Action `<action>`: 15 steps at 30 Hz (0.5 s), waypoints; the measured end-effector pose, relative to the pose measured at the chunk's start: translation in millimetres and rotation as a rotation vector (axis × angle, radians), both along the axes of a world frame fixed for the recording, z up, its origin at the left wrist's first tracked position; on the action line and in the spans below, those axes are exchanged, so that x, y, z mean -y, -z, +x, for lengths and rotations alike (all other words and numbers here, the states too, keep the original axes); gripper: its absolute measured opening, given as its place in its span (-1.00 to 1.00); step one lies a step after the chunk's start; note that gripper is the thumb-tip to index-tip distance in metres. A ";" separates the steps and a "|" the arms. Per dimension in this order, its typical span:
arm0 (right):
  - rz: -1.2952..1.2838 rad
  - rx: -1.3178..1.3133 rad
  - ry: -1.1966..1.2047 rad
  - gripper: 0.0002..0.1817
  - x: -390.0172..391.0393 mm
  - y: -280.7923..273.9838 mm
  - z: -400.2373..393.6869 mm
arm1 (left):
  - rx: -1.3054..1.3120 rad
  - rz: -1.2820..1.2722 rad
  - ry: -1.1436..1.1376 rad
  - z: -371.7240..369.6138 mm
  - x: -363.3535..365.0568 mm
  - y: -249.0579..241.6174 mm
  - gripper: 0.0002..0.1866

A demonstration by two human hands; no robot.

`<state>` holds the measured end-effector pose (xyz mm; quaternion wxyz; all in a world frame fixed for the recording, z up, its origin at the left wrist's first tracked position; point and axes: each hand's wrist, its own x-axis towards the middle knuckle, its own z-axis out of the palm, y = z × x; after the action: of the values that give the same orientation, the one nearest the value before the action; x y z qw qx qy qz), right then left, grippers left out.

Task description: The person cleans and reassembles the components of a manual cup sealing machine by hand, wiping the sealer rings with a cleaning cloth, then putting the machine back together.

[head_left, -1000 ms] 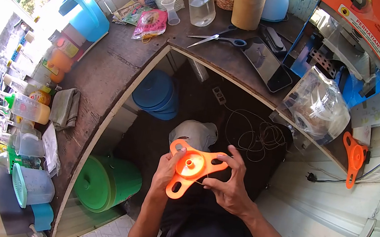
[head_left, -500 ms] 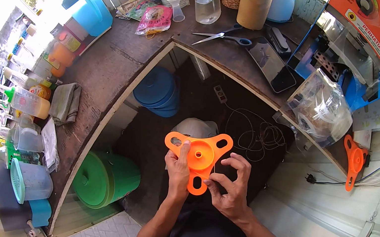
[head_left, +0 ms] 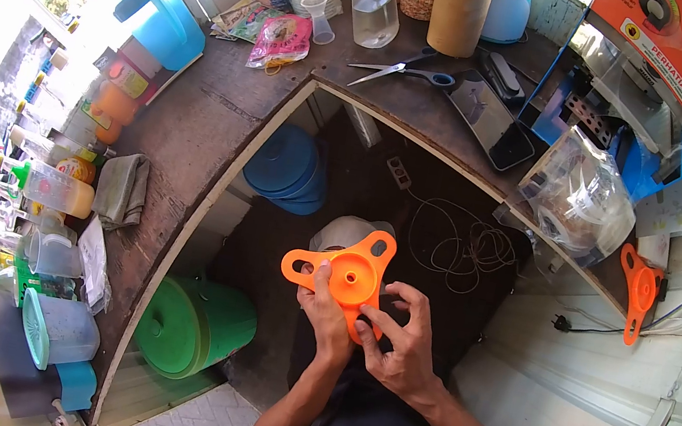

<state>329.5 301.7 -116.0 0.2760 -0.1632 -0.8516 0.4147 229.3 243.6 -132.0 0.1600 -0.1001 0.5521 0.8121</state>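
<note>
An orange three-armed plastic piece [head_left: 364, 282] with a round cup-like centre and slotted arms is held up in front of my body. My left hand [head_left: 326, 322] grips it at the left, thumb on the front and the other fingers behind. My right hand [head_left: 406, 347] has its thumb and index finger closed on the lower arm, partly covering that arm's slot. Whether anything small is also between those fingers cannot be made out. A second orange plastic piece [head_left: 640, 290] of similar look is at the right, by the table's end.
A curved brown tabletop [head_left: 213, 115] surrounds me. On it are scissors [head_left: 405, 71], a phone [head_left: 487, 120], a clear plastic bag [head_left: 582, 199] and a grey cloth [head_left: 121, 190]. Below are a green lidded bucket [head_left: 200, 325], a blue bucket [head_left: 285, 168] and coiled cable [head_left: 478, 254].
The orange piece has turned counter-clockwise and shifted slightly left. My right thumb and index finger have moved from beside its edge onto the lower arm.
</note>
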 end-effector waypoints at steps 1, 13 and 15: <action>-0.002 -0.004 -0.004 -0.74 4.2 1.7 -0.8 | 0.047 -0.020 -0.075 2.6 -2.2 -0.1 -0.75; -0.081 -0.155 0.079 -0.76 -3.7 18.3 6.9 | 0.175 0.448 0.262 15.2 14.0 -17.7 -0.64; -0.130 -0.248 0.077 -0.71 -6.3 17.1 8.2 | 0.132 0.382 0.259 17.1 15.5 -14.9 -0.67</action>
<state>337.7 308.0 -133.0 0.3836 -0.1608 -0.7754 0.4751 246.4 228.1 -117.1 0.3146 -0.0491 0.3853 0.8661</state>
